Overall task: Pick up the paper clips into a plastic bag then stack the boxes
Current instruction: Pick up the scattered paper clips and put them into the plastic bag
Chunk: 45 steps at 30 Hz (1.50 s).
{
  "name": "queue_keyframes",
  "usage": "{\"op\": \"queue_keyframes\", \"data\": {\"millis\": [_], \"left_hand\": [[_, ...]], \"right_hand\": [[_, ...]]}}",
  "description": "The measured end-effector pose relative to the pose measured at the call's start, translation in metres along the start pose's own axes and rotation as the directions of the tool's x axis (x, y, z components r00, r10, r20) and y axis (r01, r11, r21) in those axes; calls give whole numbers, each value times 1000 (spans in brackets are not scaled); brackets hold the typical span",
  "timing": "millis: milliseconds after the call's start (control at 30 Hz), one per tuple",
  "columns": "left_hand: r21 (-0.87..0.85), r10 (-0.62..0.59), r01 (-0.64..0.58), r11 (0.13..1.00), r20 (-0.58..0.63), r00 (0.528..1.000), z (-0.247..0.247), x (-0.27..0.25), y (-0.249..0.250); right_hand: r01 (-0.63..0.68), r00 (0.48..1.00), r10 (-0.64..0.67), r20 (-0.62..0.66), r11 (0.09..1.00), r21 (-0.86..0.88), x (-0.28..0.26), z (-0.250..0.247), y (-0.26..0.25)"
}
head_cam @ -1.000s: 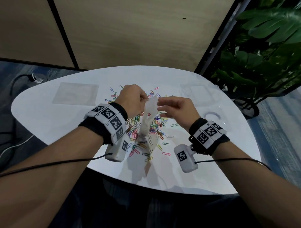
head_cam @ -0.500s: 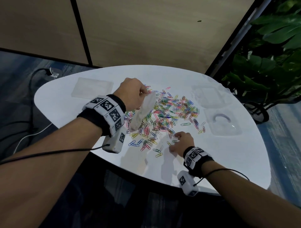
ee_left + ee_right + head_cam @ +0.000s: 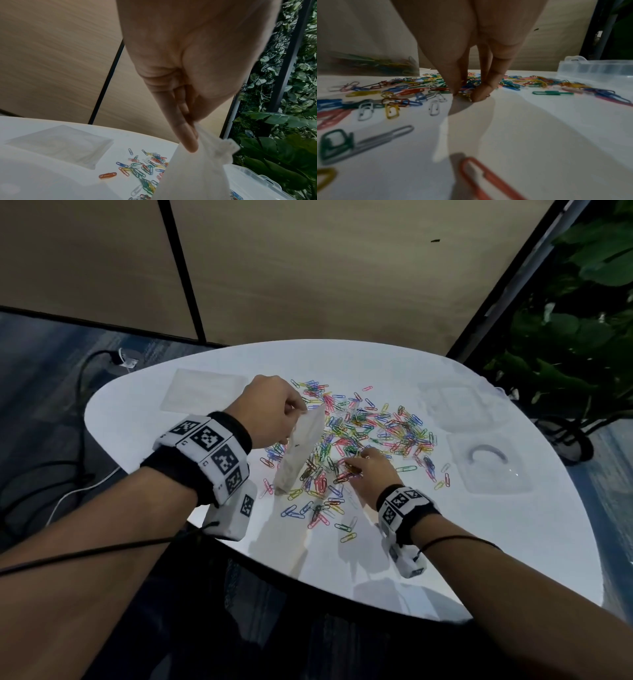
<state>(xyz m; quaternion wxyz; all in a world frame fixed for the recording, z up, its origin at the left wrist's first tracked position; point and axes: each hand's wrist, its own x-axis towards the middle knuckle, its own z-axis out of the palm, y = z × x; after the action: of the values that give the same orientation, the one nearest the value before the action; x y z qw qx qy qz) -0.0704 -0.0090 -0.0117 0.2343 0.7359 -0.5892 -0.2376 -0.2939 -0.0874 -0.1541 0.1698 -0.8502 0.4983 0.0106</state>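
Coloured paper clips [image 3: 370, 426] lie spread over the middle of the white table [image 3: 445, 559]. My left hand [image 3: 270, 412] pinches the top edge of a clear plastic bag [image 3: 301, 450], which hangs down to the table with some clips in its bottom [image 3: 368, 65]. In the left wrist view the fingers [image 3: 185, 135] pinch the bag's rim [image 3: 205, 155]. My right hand [image 3: 366, 470] is down on the pile, fingertips [image 3: 481, 93] closing on a few clips [image 3: 465, 94]. Two clear plastic boxes [image 3: 459, 409] [image 3: 489, 463] sit at the right.
A flat stack of clear bags [image 3: 202, 392] lies at the table's far left. A leafy plant [image 3: 565, 337] stands beyond the right edge, a wooden wall behind. Cables [image 3: 85, 378] run across the floor at the left. The near table edge [image 3: 308, 580] is close to my body.
My right hand left the bag's opening, dropped to the table near the front, then moved forward into the pile and closed its fingertips on clips. The left hand keeps holding the bag.
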Motion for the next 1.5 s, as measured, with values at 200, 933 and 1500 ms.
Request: {"op": "queue_keyframes", "data": {"millis": [200, 933, 1500], "left_hand": [[5, -13, 13, 1000, 31, 999, 3, 1, -1], [-130, -97, 108, 986, 89, 991, 35, 9, 25], [-100, -45, 54, 994, 93, 995, 35, 9, 18]], "right_hand": [[23, 999, -22, -27, 1000, 20, 7, -11, 0], [-39, 999, 16, 35, 476, 879, -20, -86, -66], [261, 965, -259, -36, 949, 174, -17, -89, -81]]}}
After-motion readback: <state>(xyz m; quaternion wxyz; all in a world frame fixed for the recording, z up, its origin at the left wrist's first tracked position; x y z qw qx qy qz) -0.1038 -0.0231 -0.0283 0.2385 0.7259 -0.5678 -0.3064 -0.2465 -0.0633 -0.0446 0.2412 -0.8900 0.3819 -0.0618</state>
